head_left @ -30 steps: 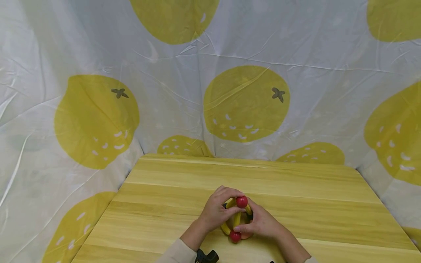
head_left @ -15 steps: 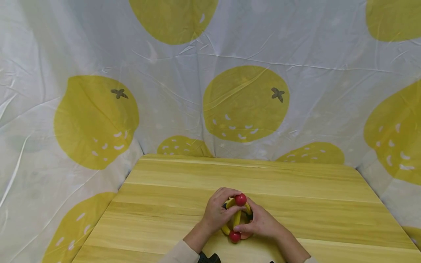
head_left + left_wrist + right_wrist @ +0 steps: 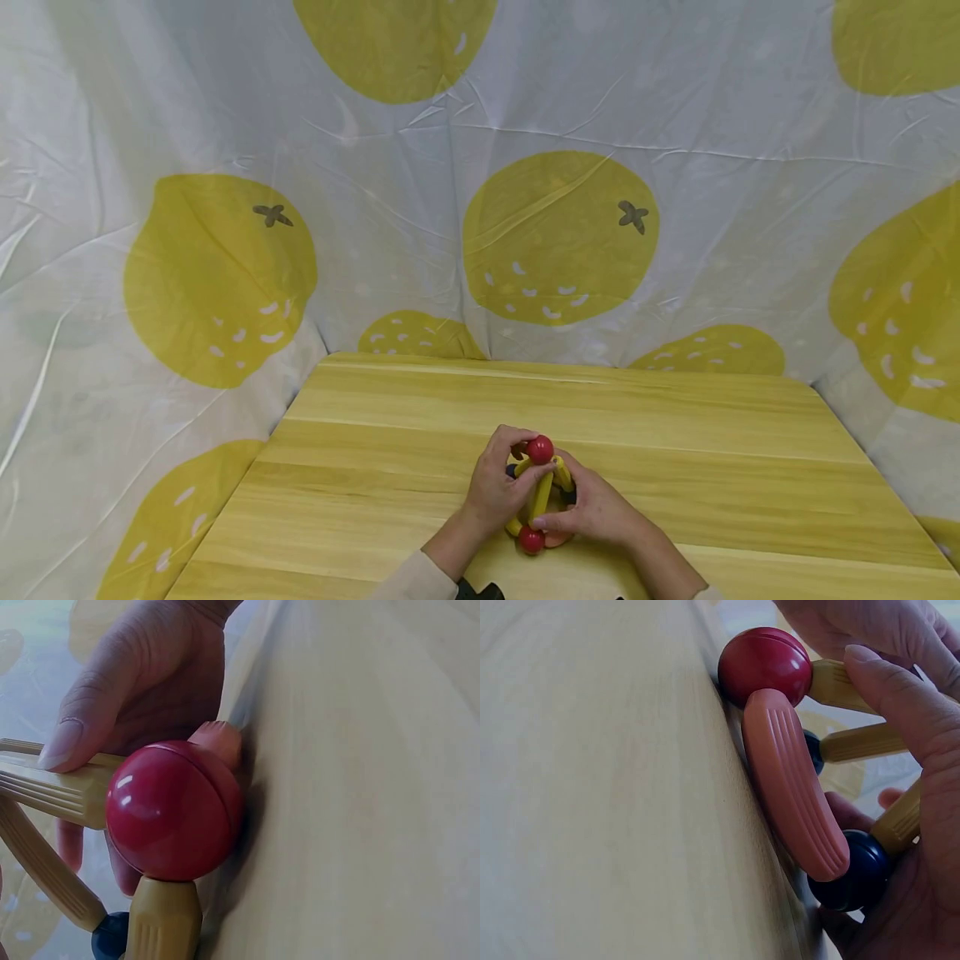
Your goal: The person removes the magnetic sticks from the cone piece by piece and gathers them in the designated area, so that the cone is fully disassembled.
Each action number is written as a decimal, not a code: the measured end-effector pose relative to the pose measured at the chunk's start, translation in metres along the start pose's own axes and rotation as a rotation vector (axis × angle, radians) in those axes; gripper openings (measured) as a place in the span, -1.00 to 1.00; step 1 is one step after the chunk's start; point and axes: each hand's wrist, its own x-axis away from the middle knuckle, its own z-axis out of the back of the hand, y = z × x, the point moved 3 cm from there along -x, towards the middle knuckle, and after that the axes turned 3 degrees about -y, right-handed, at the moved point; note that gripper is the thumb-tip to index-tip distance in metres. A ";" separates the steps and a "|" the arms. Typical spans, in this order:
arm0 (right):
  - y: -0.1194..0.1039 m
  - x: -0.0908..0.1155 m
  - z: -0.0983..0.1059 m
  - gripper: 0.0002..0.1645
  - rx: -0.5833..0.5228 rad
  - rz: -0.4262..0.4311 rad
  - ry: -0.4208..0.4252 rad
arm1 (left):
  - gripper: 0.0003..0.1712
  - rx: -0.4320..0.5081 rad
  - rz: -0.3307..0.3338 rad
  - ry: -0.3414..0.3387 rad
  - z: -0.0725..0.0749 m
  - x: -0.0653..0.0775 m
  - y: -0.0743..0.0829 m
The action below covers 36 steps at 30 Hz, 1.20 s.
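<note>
A ball-and-rod building toy stands on the wooden table between both hands. My left hand (image 3: 501, 483) pinches the upper red ball (image 3: 540, 450), its thumb just below on a yellow rod (image 3: 542, 497). The right hand (image 3: 596, 507) grips the toy from the right side. Its thumb presses the yellow rod close above the lower red ball (image 3: 174, 811). Its fingers curl behind a dark blue ball (image 3: 853, 870). An orange curved rod (image 3: 793, 787) links that blue ball to the lower red one. A second yellow rod (image 3: 562, 473) has its upper end beside the upper red ball.
The wooden table (image 3: 675, 433) extends behind and to both sides of the toy. Lemon-print cloth (image 3: 405, 217) hangs around its far and side edges. A black device (image 3: 480, 592) sits by the left wrist at the bottom of the head view.
My left hand has shifted the upper red ball a little up and left. The right yellow rod's upper end now shows apart from that ball. The right hand has barely moved.
</note>
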 end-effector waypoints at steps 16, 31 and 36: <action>-0.001 -0.002 0.002 0.12 0.114 0.006 0.037 | -0.41 0.033 0.131 0.072 0.017 -0.002 -0.019; -0.002 0.000 -0.002 0.24 -0.049 -0.041 0.002 | -0.53 0.169 0.452 0.141 0.043 -0.011 -0.026; -0.001 0.000 -0.003 0.24 -0.061 -0.046 -0.011 | -0.53 0.219 0.505 0.142 0.042 0.003 -0.058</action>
